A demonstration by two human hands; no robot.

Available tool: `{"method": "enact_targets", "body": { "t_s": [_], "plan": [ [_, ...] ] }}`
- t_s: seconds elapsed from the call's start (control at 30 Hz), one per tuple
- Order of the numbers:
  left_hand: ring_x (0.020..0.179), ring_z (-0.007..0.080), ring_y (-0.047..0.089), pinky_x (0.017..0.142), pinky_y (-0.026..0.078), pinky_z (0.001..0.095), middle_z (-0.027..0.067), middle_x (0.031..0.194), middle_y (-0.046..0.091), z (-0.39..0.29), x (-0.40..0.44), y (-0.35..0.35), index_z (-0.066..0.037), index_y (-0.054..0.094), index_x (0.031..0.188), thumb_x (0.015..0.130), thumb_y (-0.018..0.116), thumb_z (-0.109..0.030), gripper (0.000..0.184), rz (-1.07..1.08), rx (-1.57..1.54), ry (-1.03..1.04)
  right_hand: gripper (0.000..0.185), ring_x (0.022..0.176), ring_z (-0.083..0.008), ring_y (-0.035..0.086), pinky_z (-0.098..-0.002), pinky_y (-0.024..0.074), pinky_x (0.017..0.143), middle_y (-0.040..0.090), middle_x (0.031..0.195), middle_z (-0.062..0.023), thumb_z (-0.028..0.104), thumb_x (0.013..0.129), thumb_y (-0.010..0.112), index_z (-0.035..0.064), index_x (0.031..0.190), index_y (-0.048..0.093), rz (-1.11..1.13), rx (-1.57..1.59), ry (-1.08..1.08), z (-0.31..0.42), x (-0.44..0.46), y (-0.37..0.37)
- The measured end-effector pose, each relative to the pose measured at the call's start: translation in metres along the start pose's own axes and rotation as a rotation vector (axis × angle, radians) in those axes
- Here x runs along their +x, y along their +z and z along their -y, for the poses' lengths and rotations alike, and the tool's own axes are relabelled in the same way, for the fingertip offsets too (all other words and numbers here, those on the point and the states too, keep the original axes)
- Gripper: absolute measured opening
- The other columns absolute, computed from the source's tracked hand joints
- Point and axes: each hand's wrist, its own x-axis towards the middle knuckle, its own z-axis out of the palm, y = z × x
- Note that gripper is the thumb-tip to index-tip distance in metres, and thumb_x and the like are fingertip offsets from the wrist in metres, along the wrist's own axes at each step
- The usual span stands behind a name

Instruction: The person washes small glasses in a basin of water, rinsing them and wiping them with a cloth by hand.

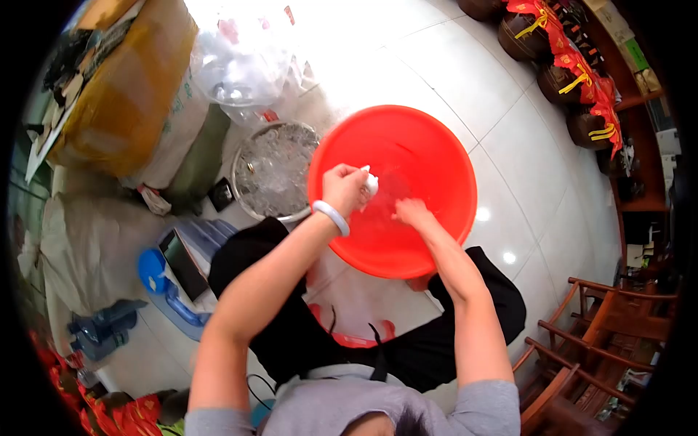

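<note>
A large red plastic basin [454,167] stands on the floor in front of me, seemingly with water in it. Over its left part, my left hand [345,188], with a pale bangle at the wrist, is closed on a small white wad [371,184]. The wad may be cloth; its exact kind does not show. Lower inside the basin, to the right of the wad, is my right hand [412,212]. Its fingers point down toward the basin's bottom and are partly hidden and blurred, so what they hold, if anything, cannot be made out.
A metal bowl [238,190] of clear glassy pieces stands left of the basin. Behind it are clear plastic bags [243,69]. A blue plastic item [153,270] and a dark phone-like slab [183,264] lie left. Dark jars [523,36] and wooden chairs [582,349] line the right.
</note>
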Motion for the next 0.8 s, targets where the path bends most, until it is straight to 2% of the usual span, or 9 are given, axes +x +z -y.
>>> {"method": "enact_targets", "body": {
  "t_s": [0.03,0.2,0.27,0.33,0.37,0.43,0.5,0.6,0.8],
  "plan": [
    [0.039,0.0116,0.046,0.031,0.032,0.0258,0.0089,0.058,0.052,0.005,0.006,0.000,-0.001,0.047,0.074,0.081,0.057,-0.010,0.015,-0.038,-0.050,0.010,0.053,0.108,-0.0316,0.050,-0.0428,0.0372,0.093,0.053,0.113,-0.0220,0.039,0.080,0.050,0.0038,0.120,0.044,-0.148,0.466,0.245,0.006,0.010,0.015],
    [0.040,0.0106,0.045,0.034,0.031,0.0236,0.0084,0.059,0.052,-0.013,-0.015,-0.003,0.001,0.049,0.077,0.079,0.057,-0.009,0.013,0.120,-0.023,0.020,0.042,0.094,-0.0341,0.056,-0.0444,0.0445,0.078,0.056,0.102,-0.0204,0.034,0.079,0.052,0.0063,0.111,0.047,-0.354,0.441,0.109,0.016,-0.010,-0.048],
    [0.040,0.0105,0.045,0.034,0.031,0.0236,0.0084,0.059,0.052,-0.015,-0.017,-0.002,0.001,0.048,0.077,0.079,0.057,-0.008,0.013,0.121,-0.046,0.025,0.039,0.088,-0.0359,0.057,-0.0463,0.0451,0.073,0.054,0.102,-0.0212,0.033,0.080,0.052,0.0050,0.107,0.046,-0.840,0.863,0.001,0.021,-0.012,-0.052],
    [0.040,0.0101,0.044,0.033,0.030,0.0235,0.0082,0.059,0.052,-0.015,-0.017,0.001,0.001,0.048,0.077,0.079,0.057,-0.008,0.013,0.109,-0.076,0.041,0.045,0.093,-0.0362,0.055,-0.0460,0.0438,0.079,0.052,0.107,-0.0230,0.030,0.078,0.055,0.0029,0.111,0.044,-0.761,0.606,0.100,0.026,0.011,-0.002],
    [0.040,0.0101,0.044,0.033,0.030,0.0235,0.0082,0.059,0.052,-0.013,-0.017,0.002,0.001,0.048,0.077,0.079,0.057,-0.008,0.013,0.107,-0.077,0.046,0.049,0.099,-0.0372,0.053,-0.0466,0.0409,0.085,0.051,0.110,-0.0246,0.028,0.077,0.057,0.0006,0.115,0.043,-0.217,0.201,0.022,0.037,-0.008,0.005],
    [0.039,0.0099,0.044,0.033,0.030,0.0234,0.0083,0.059,0.052,-0.015,-0.018,-0.001,0.001,0.048,0.078,0.080,0.057,-0.009,0.013,0.105,-0.074,-0.002,0.063,0.100,-0.0392,0.052,-0.0493,0.0396,0.087,0.051,0.112,-0.0237,0.034,0.078,0.054,-0.0002,0.126,0.032,0.095,0.148,-0.133,0.039,-0.018,0.031],
    [0.039,0.0099,0.044,0.033,0.030,0.0237,0.0086,0.059,0.053,-0.012,-0.020,-0.001,0.001,0.048,0.079,0.080,0.057,-0.010,0.014,0.084,-0.065,-0.042,0.064,0.098,-0.0373,0.054,-0.0471,0.0426,0.084,0.052,0.111,-0.0225,0.037,0.078,0.053,-0.0004,0.125,0.032,-0.325,0.421,0.160,0.038,-0.016,0.023],
    [0.040,0.0097,0.044,0.034,0.031,0.0234,0.0085,0.059,0.053,-0.004,-0.014,-0.002,0.000,0.048,0.077,0.080,0.058,-0.011,0.015,0.109,-0.038,0.059,0.056,0.095,-0.0371,0.055,-0.0456,0.0445,0.080,0.053,0.107,-0.0223,0.036,0.079,0.052,0.0005,0.120,0.037,0.008,0.142,-0.030,0.037,-0.017,0.046],
    [0.041,0.0095,0.045,0.035,0.032,0.0224,0.0084,0.060,0.054,-0.010,-0.017,-0.001,0.000,0.048,0.076,0.080,0.058,-0.011,0.015,0.111,-0.062,0.045,0.048,0.097,-0.0374,0.053,-0.0448,0.0429,0.083,0.052,0.106,-0.0249,0.034,0.080,0.049,0.0013,0.113,0.039,0.030,0.279,-0.012,0.057,-0.039,0.058]
  ]
}}
